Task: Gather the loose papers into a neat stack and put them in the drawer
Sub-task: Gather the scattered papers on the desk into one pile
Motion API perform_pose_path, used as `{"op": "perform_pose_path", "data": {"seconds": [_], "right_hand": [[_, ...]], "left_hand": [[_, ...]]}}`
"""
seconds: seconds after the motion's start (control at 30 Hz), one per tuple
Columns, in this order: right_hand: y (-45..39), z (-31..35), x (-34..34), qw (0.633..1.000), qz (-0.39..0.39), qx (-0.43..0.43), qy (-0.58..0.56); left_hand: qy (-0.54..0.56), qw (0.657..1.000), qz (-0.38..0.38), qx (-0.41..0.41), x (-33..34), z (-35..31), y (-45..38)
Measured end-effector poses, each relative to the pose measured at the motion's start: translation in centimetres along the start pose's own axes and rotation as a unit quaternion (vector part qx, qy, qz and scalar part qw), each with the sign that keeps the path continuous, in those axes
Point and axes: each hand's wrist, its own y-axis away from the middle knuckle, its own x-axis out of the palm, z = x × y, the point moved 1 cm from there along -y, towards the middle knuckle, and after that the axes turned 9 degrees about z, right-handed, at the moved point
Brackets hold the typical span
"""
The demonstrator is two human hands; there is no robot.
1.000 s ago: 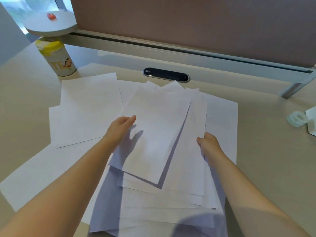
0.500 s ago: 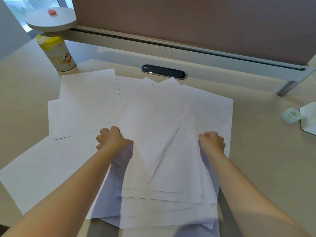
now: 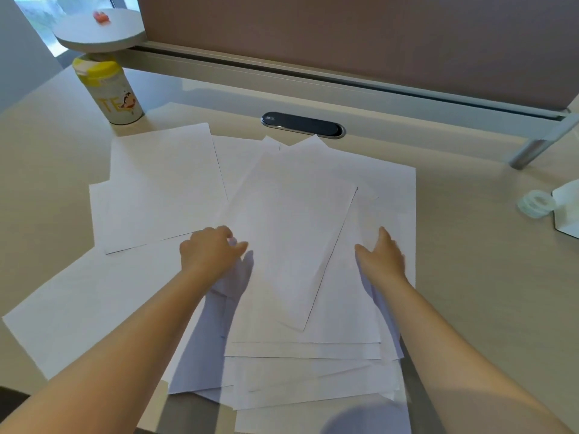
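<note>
Several white sheets lie overlapped in a loose, skewed pile of papers (image 3: 297,245) at the middle of the desk. More loose sheets (image 3: 163,183) fan out to the left, and one large sheet (image 3: 78,308) reaches toward the front left. My left hand (image 3: 213,250) sits at the pile's left edge, fingers curled and thumb over the top sheet, pinching that edge. At the pile's right edge my right hand (image 3: 383,256) rests with its fingers stretched out and apart. No drawer is in view.
A yellow-lidded canister (image 3: 109,92) stands at the back left under a round grey shelf (image 3: 100,29). A dark cable slot (image 3: 302,124) sits behind the papers, below the partition (image 3: 344,42). A tape roll (image 3: 535,203) and a white object (image 3: 568,208) lie at the right edge.
The lifted sheet was laid down on the pile. Both hands closed on the pile's sides half a second ago; now my right hand has spread flat and the left has loosened.
</note>
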Motion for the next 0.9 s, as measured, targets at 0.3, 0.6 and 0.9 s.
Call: {"op": "perform_pose_path", "data": {"seconds": [0.3,0.6,0.9], "right_hand": [[0.3,-0.1,1.8,0.993,0.061,-0.017,0.104],[0.9,2.3,2.1,0.976,0.014,-0.033,-0.216],[1.3,3.0,2.4,0.941,-0.038,0.028,-0.334]], "left_hand": [[0.221,0.975,0.023,0.023,0.9,-0.3,-0.7],[0.493,0.855,0.154,-0.054,0.8,1.1,-1.0],[0.466,0.876,0.093,0.085,-0.9,0.5,0.0]]}}
